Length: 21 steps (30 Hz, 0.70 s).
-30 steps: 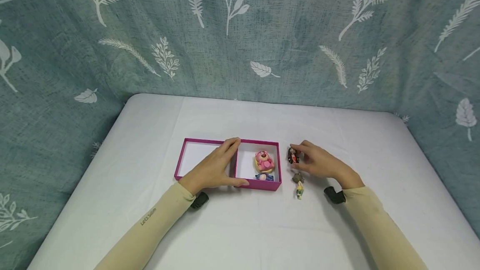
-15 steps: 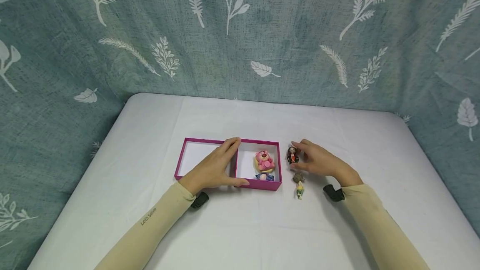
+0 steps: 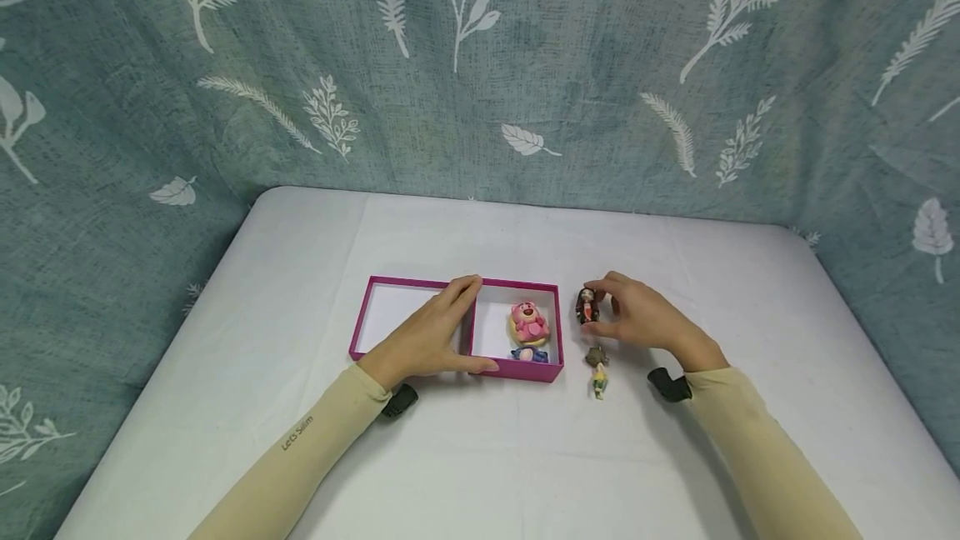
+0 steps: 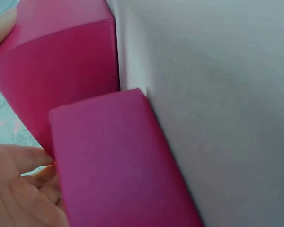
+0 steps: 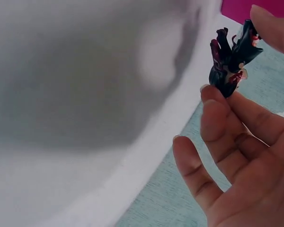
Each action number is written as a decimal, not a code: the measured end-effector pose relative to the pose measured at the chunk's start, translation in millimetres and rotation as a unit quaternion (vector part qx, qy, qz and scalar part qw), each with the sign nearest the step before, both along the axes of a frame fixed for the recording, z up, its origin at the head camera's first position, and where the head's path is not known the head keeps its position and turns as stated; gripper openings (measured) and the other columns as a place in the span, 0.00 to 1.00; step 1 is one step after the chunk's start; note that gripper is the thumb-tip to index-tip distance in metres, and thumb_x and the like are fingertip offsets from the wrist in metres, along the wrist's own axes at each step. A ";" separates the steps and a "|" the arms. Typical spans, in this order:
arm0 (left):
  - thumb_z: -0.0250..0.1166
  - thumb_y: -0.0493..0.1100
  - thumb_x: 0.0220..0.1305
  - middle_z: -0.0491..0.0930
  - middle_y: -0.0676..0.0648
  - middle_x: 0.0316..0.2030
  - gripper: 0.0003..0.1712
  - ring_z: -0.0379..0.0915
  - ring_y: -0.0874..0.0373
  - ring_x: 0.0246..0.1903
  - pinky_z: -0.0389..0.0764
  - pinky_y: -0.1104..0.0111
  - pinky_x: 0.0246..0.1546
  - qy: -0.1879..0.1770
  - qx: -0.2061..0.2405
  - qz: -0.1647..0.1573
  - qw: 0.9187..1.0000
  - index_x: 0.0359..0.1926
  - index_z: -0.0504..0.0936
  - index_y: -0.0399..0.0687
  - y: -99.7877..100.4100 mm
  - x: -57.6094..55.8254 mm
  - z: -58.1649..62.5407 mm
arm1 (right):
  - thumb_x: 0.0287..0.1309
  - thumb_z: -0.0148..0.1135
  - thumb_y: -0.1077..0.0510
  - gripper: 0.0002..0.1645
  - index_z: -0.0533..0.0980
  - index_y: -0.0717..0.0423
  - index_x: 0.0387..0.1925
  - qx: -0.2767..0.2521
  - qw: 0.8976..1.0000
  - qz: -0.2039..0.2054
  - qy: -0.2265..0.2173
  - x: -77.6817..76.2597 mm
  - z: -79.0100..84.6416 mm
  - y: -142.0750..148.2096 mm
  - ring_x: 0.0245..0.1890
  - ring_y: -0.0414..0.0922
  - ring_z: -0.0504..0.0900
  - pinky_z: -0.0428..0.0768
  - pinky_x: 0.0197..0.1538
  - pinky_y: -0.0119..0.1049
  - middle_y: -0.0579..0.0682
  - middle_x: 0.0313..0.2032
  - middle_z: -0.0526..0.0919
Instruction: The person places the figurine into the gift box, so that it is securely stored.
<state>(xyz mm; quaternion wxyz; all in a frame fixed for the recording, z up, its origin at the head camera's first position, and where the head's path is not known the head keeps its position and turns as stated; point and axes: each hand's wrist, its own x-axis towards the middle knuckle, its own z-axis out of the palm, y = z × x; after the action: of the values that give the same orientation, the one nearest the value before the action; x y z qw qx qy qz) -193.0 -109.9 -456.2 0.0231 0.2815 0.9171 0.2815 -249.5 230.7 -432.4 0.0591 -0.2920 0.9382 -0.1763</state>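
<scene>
My left hand spans the open pink box, thumb on its near wall and fingers at the far rim. In the left wrist view, thumb and fingers are on opposite sides of this box. Inside lie a pink bear figurine and a blue figurine, partly hidden by the near wall. To the right of the box, my right hand pinches a dark-haired figurine in a red and black outfit between thumb and fingertips. The right wrist view shows this doll figurine from below.
Left of the box sits a second pink-rimmed tray with a white inside, partly under my left forearm. A small figurine in yellow and green lies on the white table, below my right hand. A leaf-patterned curtain hangs behind.
My right hand has risen slightly away from me with the dark-haired figurine, which now shows more upright between the fingers. The left hand and the box have stayed in place.
</scene>
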 end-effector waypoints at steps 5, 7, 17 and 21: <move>0.69 0.75 0.46 0.50 0.49 0.75 0.69 0.53 0.53 0.73 0.61 0.59 0.71 0.003 -0.002 0.000 1.000 0.77 0.47 0.44 0.5 0.3 0.3 | 0.50 0.75 0.50 0.36 0.75 0.62 0.59 0.000 1.000 -0.005 0.003 0.6 7.3 1.6 0.30 0.42 0.72 0.70 0.31 0.33 0.51 0.42 0.78; 0.69 0.75 0.46 0.51 0.49 0.75 0.69 0.53 0.53 0.73 0.61 0.59 0.71 0.005 -0.001 -0.001 1.000 0.77 0.48 0.44 0.5 0.4 0.1 | 0.50 0.75 0.50 0.37 0.75 0.62 0.59 0.000 1.000 -0.005 -0.001 1.4 9.0 1.6 0.30 0.43 0.72 0.70 0.31 0.33 0.51 0.42 0.78; 0.69 0.74 0.46 0.51 0.48 0.75 0.69 0.53 0.52 0.73 0.61 0.58 0.72 0.007 0.002 -0.003 1.000 0.77 0.48 0.44 0.5 1.2 -0.6 | 0.48 0.76 0.49 0.37 0.76 0.61 0.58 -0.003 1.000 -0.001 0.010 3.6 10.4 -2.3 0.30 0.40 0.71 0.71 0.31 0.32 0.50 0.42 0.78; 0.69 0.74 0.46 0.50 0.48 0.75 0.69 0.53 0.53 0.73 0.61 0.58 0.72 0.006 0.000 -0.002 1.000 0.77 0.47 0.44 0.6 1.6 -0.7 | 0.48 0.76 0.49 0.37 0.75 0.60 0.59 0.000 1.000 0.001 0.009 5.0 11.8 -4.7 0.31 0.41 0.71 0.71 0.32 0.33 0.49 0.42 0.78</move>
<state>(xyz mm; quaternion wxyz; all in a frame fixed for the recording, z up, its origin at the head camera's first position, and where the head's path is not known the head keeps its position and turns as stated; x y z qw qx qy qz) -191.4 -109.3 -456.9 0.0185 0.2853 0.9164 0.2802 -244.4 226.1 -420.6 0.0513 -0.2947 0.9383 -0.1734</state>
